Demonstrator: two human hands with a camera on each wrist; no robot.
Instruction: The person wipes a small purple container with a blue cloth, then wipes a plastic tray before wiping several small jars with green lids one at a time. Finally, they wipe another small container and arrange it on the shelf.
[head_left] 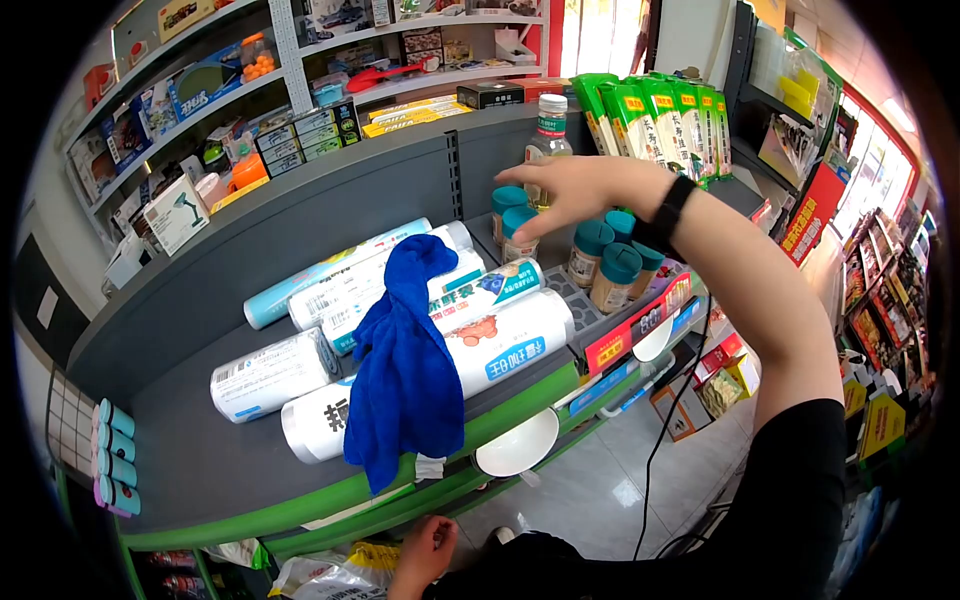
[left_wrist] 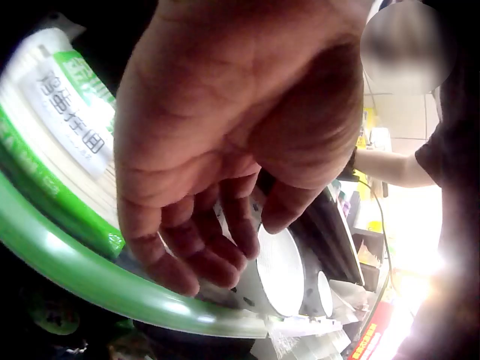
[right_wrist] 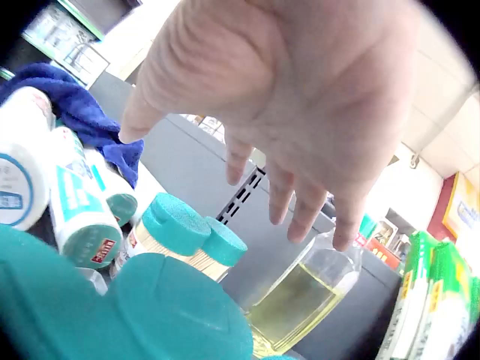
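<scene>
My right hand (head_left: pixel 585 190) is held out over the shelf with its fingers spread and nothing in them. Below and beside it are toothpick jars with teal lids (head_left: pixel 507 200). A clear bottle of yellowish liquid (right_wrist: pixel 296 300) stands just beyond the fingers, partly hidden by the hand in the head view. My left hand (head_left: pixel 428 550) hangs low in front of the shelf, fingers loosely curled and holding nothing. In the left wrist view, a white bowl (left_wrist: pixel 281 274) appears behind its fingertips. A blue cloth (head_left: pixel 405 370) lies draped across white plastic-wrapped rolls (head_left: pixel 510 340).
Green noodle packets (head_left: pixel 665 125) stand upright at the shelf's back right. A green edge strip (head_left: pixel 510 425) runs along the shelf front. Teal cylinders (head_left: pixel 118 445) hang at the left end. A black cable (head_left: pixel 655 460) hangs down on the right, near boxes on the floor.
</scene>
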